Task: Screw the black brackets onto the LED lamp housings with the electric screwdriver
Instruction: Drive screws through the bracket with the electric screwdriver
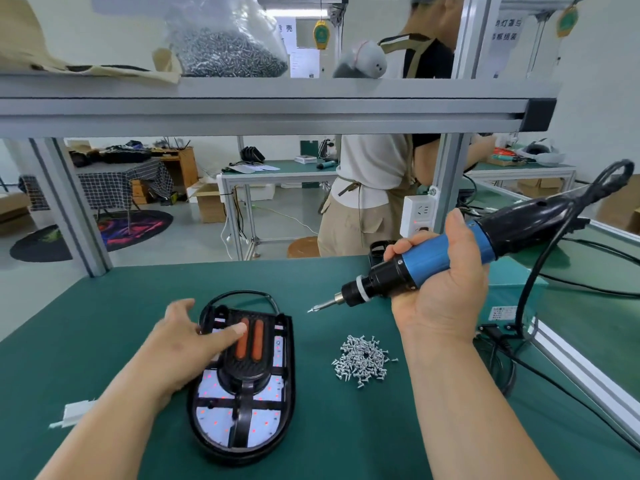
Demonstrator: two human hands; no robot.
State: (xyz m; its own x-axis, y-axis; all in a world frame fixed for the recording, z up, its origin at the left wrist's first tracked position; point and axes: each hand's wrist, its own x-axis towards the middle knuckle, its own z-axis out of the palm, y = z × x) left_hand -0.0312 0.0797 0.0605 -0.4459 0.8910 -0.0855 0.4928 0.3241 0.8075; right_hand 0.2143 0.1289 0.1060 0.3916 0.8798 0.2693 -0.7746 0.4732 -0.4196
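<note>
An oval black LED lamp housing lies on the green bench in front of me, its white LED board showing. A black bracket with two orange strips sits in its middle. My left hand rests on the housing's upper left, with a straight finger touching the bracket's top. My right hand grips the blue and black electric screwdriver, held in the air to the right, its bit pointing left and down. A heap of small silver screws lies between the housing and my right forearm.
A teal power box with black cables stands at the right behind my hand. A small white part lies at the left. Overhead runs an aluminium shelf holding a bag of screws. A person stands beyond the bench.
</note>
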